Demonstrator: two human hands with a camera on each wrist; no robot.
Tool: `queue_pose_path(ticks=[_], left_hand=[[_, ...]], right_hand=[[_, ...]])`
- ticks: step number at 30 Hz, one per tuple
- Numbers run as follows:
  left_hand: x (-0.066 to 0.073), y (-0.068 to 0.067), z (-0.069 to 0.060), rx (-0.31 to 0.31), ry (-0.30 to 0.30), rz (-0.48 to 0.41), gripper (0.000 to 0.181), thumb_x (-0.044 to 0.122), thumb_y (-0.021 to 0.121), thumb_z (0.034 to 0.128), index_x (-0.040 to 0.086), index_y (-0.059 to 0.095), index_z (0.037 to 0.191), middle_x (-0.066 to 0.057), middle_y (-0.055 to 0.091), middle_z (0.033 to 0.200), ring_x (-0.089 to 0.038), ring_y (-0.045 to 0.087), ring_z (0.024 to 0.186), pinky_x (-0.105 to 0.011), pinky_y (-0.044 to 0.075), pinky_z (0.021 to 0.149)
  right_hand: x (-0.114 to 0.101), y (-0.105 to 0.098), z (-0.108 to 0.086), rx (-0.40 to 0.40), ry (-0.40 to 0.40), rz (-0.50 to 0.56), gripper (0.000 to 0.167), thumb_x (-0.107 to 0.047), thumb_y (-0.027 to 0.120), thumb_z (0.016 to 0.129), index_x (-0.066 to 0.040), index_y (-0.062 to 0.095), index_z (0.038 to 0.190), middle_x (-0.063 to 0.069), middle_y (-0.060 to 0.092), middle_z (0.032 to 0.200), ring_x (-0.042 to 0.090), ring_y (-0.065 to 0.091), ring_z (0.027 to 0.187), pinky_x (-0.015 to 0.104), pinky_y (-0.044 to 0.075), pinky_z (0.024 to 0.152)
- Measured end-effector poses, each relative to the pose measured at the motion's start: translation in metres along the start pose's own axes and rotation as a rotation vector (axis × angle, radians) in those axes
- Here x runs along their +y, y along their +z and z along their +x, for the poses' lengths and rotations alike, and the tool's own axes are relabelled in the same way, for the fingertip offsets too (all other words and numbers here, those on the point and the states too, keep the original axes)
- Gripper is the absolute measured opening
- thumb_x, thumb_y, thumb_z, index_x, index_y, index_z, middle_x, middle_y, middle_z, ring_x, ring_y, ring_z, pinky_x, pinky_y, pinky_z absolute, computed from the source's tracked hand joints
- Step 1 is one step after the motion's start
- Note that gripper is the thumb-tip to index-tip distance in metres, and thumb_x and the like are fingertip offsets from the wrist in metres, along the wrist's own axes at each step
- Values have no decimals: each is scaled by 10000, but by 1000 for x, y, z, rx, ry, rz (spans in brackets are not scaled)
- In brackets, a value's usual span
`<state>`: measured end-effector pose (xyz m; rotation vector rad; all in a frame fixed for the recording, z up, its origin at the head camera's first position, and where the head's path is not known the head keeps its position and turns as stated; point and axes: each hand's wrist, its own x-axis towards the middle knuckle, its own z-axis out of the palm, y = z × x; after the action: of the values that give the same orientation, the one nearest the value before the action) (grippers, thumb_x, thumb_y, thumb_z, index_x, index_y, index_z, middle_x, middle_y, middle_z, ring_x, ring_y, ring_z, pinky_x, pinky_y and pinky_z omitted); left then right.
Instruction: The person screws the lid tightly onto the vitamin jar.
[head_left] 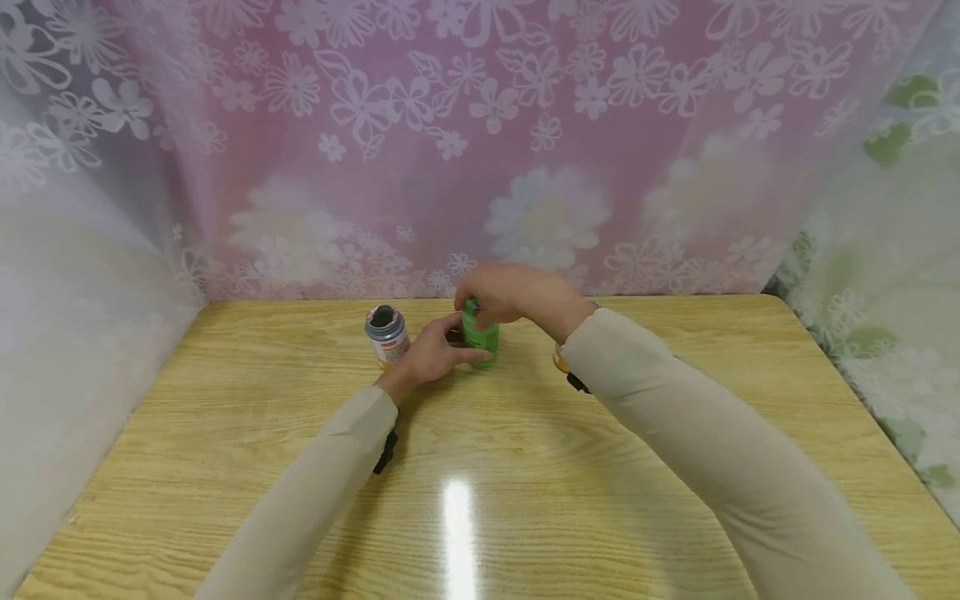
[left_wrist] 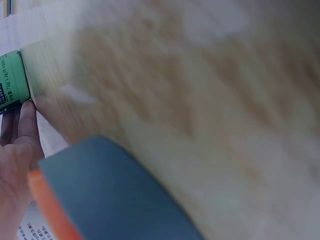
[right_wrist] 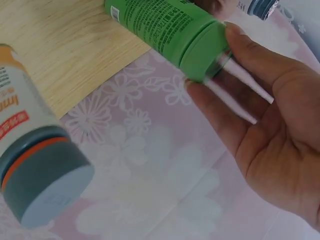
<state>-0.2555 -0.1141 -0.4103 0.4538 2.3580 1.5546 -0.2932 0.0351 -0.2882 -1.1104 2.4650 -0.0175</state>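
Observation:
A green bottle (head_left: 482,340) stands upright near the table's back edge. Thumb and fingers of the left hand (head_left: 433,352) hold its lower part from the left; in the left wrist view the fingers of that hand (left_wrist: 20,155) are at the base of the green bottle (left_wrist: 14,82). From above, the right hand (head_left: 517,296) reaches over its top. The right wrist view has the thumb and a finger of that hand (right_wrist: 275,100) pinching the green lid end of the bottle (right_wrist: 170,30), with blurred pale streaks between the fingers.
Left of the green bottle stands a white jar (head_left: 390,343) with a grey rim and dark top, close beside the left hand. A white and orange bottle (head_left: 561,360), partly behind the right sleeve, shows its grey cap (right_wrist: 55,175). A floral curtain (head_left: 540,125) hangs behind the table.

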Motion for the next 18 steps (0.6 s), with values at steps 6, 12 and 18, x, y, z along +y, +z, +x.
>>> queue_pose_path(ticks=[6,12,18], left_hand=[[9,0,-5,6,8,-10,451,141,717,881,24,530,1275,-108,605,1181,-242,593,1065,-329,498,879],[-18,1,6,24,-6,-11,483,255,752,853,126,549,1272,-42,609,1157,-195,597,1040,-334,506,861],[-30,2,12,38,-8,-3,543,277,759,844,147,525,1318,-29,576,1189,-188,583,1070,-329,510,855]], right_hand=[[-14,0,2,43,172,-10,327,-190,652,925,-69,635,1229,70,617,1205,216,596,1035,347,499,851],[-25,6,4,115,289,4,214,-256,660,928,-62,637,1015,42,621,868,167,585,733,323,491,645],[-29,8,5,136,359,-12,389,-378,647,918,-61,606,1141,53,602,906,178,595,766,315,514,639]])
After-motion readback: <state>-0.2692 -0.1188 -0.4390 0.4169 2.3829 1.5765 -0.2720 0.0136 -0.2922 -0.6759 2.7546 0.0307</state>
